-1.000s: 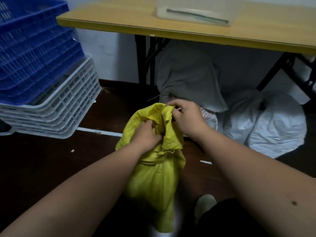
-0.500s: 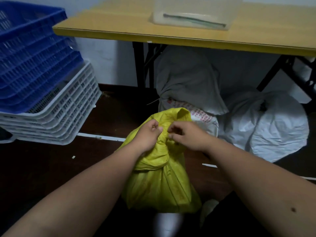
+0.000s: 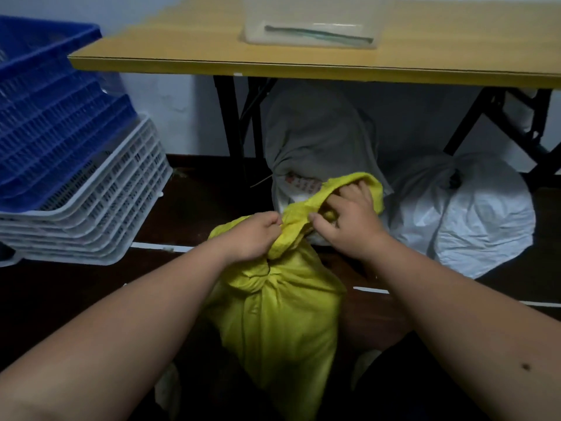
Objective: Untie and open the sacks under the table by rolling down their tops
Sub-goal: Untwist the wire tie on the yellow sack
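On the floor, in front of the table: yellow sack (image 3: 273, 323) upright between the person's forearms, neck bunched and cinched just below the hands.
Left hand (image 3: 252, 237): fingers curled, pinching the gathered yellow fabric right above the cinch.
Right hand (image 3: 349, 220): fingers curled into the loose top flap, gripping it and holding it up and away toward the table (image 3: 273, 60).
Tie: looks not yet released; the knot itself is hidden in the folds, can't tell its type.
Step in hand (judgement): free the neck, then spread the mouth.
How to do it well: keep the left hand low as the anchor at the cinch; let the right work the flap loose instead of yanking, which would tighten the bunch. Once it's slack, put both hands on opposite sides of the rim and roll outward evenly.
Risk: sack tips if pulled one-sided.
Queue: grey sack (image 3: 318, 138) and white sack (image 3: 473, 220) under the table, both apparently tied.
Nearby: stacked crates (image 3: 76, 189) on the left.
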